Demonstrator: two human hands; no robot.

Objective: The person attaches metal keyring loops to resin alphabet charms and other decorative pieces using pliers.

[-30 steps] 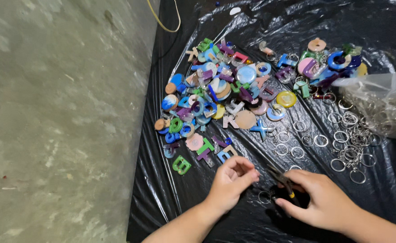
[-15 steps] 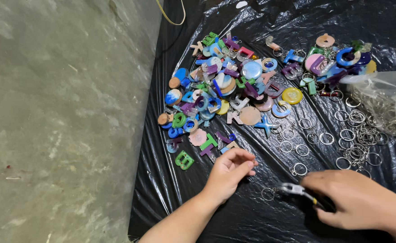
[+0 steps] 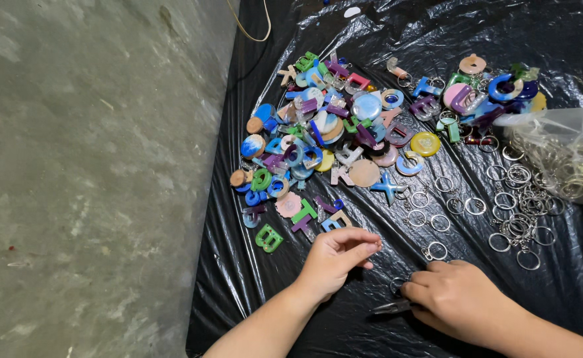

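Note:
My left hand [image 3: 336,258] rests on the black plastic sheet [image 3: 252,292] just below a heap of coloured resin letters and discs [image 3: 331,139]. Its fingers are curled, with thumb and forefinger pinched together; I cannot tell whether something small sits between them. My right hand [image 3: 457,297] lies palm down to its right, closed around small pliers [image 3: 392,306] whose dark tip points left. A metal key ring [image 3: 397,285] lies between the two hands. A green letter [image 3: 268,237] sits left of my left hand.
Several loose metal key rings [image 3: 503,199] are spread over the sheet on the right. A clear plastic bag [image 3: 563,156] with more rings lies at the right edge. Bare concrete floor [image 3: 86,179] fills the left. A thin cord [image 3: 252,30] loops at the top.
My right hand has drawn back and down with the pliers, turning palm down on the sheet. My left hand has stayed under the letters, its fingers now pinched shut.

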